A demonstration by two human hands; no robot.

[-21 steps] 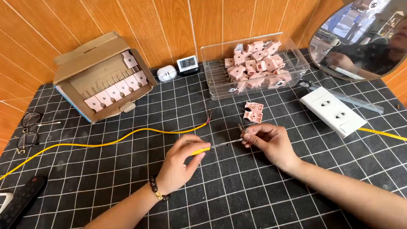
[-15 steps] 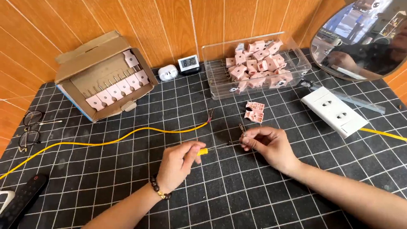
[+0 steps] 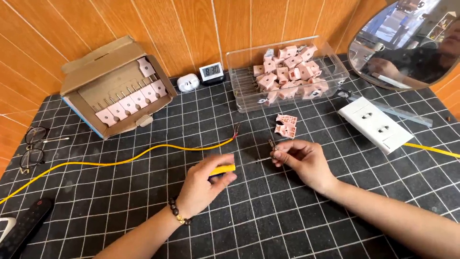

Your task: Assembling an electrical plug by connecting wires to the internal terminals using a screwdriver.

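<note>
My left hand (image 3: 203,184) grips a screwdriver by its yellow handle (image 3: 222,169); the thin metal shaft points right toward my right hand (image 3: 302,160). My right hand pinches a small metal part (image 3: 272,145) at its fingertips, where the screwdriver tip meets it. Two pink plastic socket pieces (image 3: 285,126) lie on the mat just above my right hand. A yellow wire (image 3: 143,154) with a bared end runs across the mat from the left edge to a spot near those pieces.
An open cardboard box (image 3: 115,86) of pink parts stands at the back left, a clear tray (image 3: 287,72) of pink parts at the back. A white double socket plate (image 3: 376,123), a small clock (image 3: 211,72), glasses (image 3: 33,148), a round mirror (image 3: 412,43) and a remote (image 3: 24,228) lie around.
Both hands hold nearly the same positions; the screwdriver stays between them with only slight shifts of the fingers.
</note>
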